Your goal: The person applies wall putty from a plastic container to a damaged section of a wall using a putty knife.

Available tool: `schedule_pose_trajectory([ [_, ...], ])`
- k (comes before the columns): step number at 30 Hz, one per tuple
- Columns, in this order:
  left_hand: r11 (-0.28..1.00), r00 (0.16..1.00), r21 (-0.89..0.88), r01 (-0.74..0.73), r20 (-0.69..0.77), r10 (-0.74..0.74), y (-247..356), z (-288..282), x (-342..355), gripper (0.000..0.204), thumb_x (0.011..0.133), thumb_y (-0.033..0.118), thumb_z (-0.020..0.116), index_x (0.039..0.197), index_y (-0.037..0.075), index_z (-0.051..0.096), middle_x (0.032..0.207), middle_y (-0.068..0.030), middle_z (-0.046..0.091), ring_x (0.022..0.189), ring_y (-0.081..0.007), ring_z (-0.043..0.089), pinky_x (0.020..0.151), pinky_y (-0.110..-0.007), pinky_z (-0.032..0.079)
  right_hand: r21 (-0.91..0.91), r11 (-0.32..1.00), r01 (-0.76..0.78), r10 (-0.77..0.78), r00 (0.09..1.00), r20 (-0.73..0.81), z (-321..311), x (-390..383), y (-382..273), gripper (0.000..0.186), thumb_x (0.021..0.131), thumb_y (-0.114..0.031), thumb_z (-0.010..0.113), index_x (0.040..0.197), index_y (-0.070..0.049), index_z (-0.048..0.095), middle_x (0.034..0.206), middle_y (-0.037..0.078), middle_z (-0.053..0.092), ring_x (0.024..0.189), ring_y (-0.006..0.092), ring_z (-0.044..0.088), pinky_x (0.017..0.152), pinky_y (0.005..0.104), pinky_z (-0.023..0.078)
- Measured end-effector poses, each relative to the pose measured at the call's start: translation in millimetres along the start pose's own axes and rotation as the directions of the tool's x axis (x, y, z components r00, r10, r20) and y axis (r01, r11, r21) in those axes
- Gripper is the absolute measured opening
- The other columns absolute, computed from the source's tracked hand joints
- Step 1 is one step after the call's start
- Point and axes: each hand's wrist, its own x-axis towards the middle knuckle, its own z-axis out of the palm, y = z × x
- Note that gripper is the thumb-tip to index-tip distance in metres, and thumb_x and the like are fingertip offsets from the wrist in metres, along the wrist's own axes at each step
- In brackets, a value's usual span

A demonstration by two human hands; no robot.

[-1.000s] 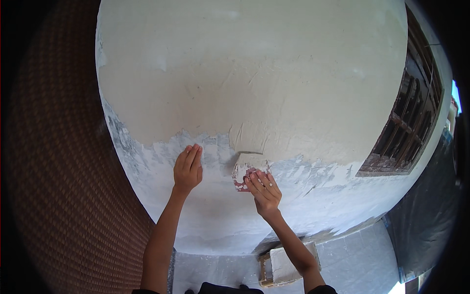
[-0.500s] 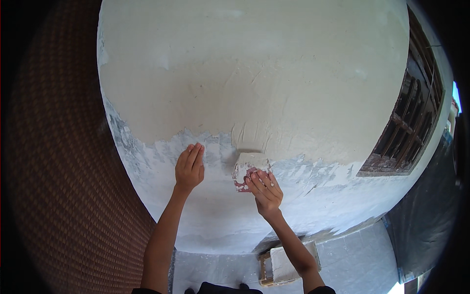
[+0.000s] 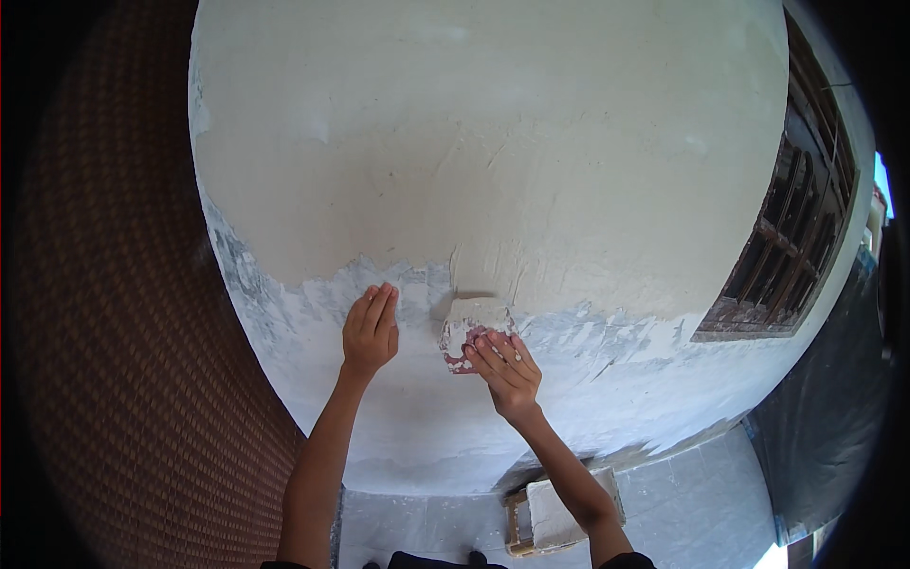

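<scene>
My right hand (image 3: 513, 379) grips a flat, reddish putty scraper (image 3: 461, 362) caked with pale putty, its fingers spread over the tool's face. The scraper's upper edge lies against the wall (image 3: 569, 190), right where the cream coat meets the white and grey patchy band below. Fresh ridges of putty (image 3: 488, 270) run up the wall just above the tool. To the left, my left hand (image 3: 371, 327) is raised before the patchy band with its fingers stretched out close together. Nothing shows in it, and whether its fingertips touch the wall cannot be made out.
A brown woven screen (image 3: 142, 332) lines the left side. On the right are a dark wooden barred window (image 3: 782, 237) and a dark sheet (image 3: 820, 379). Below my right forearm, a wooden-framed stand with a putty-covered board (image 3: 552, 515) rests on the grey floor (image 3: 678, 498).
My right hand and the scraper have shifted slightly left and down along the wall. My left hand has hardly moved.
</scene>
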Motion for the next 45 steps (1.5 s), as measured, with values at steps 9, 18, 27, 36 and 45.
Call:
schedule_pose_trajectory([
  [9, 1.000, 1.000, 0.002, 0.007, 0.010, -0.007, 0, 1, -4, 0.039, 0.082, 0.001, 0.052, 0.120, -0.001, 0.059, 0.131, -0.0095, 0.052, 0.119, -0.0291, 0.050, 0.091, -0.039, 0.047, -0.019, 1.000, -0.023, 0.022, 0.999, -0.028, 29, 12, -6, 0.027, 0.086, -0.008, 0.054, 0.107, -0.015, 0.071, 0.114, 0.001, 0.066, 0.114, 0.0172, 0.058, 0.100, 0.0363, 0.042],
  [18, 1.000, 1.000, 0.002, 0.004, 0.013, -0.004, 0, -1, -1, 0.039, 0.082, 0.002, 0.052, 0.120, -0.001, 0.058, 0.131, -0.0105, 0.052, 0.119, -0.0292, 0.050, 0.092, -0.039, 0.047, -0.101, 0.994, -0.039, 0.027, 0.993, -0.117, -9, 48, 21, 0.028, 0.085, -0.008, 0.056, 0.107, -0.015, 0.070, 0.113, 0.001, 0.066, 0.114, 0.0163, 0.058, 0.101, 0.0355, 0.041],
  [27, 1.000, 1.000, 0.013, -0.016, -0.011, 0.016, 1, 5, -2, 0.038, 0.083, 0.002, 0.051, 0.120, -0.002, 0.058, 0.131, -0.0109, 0.052, 0.119, -0.0291, 0.050, 0.091, -0.039, 0.047, 0.010, 0.997, -0.079, 0.079, 0.997, 0.025, -8, -25, 9, 0.027, 0.085, -0.009, 0.055, 0.106, -0.014, 0.071, 0.112, 0.002, 0.067, 0.112, 0.0167, 0.059, 0.100, 0.0350, 0.042],
  [36, 0.999, 1.000, 0.045, -0.004, 0.009, 0.003, 1, 0, 0, 0.035, 0.083, 0.002, 0.052, 0.117, -0.003, 0.060, 0.130, -0.0108, 0.053, 0.118, -0.0295, 0.051, 0.091, -0.039, 0.048, -0.127, 0.992, -0.003, -0.014, 0.991, -0.134, 15, 46, 34, 0.028, 0.085, -0.007, 0.056, 0.108, -0.014, 0.070, 0.112, 0.001, 0.067, 0.113, 0.0174, 0.059, 0.100, 0.0354, 0.041],
  [45, 1.000, 1.000, 0.017, -0.011, -0.002, 0.011, 1, -1, -2, 0.036, 0.082, 0.000, 0.052, 0.117, -0.003, 0.059, 0.130, -0.0112, 0.052, 0.117, -0.0296, 0.052, 0.090, -0.038, 0.048, -0.008, 1.000, -0.030, 0.029, 0.995, -0.097, -9, 0, 4, 0.027, 0.081, -0.005, 0.059, 0.104, -0.012, 0.071, 0.111, 0.004, 0.067, 0.111, 0.0204, 0.060, 0.099, 0.0370, 0.043],
])
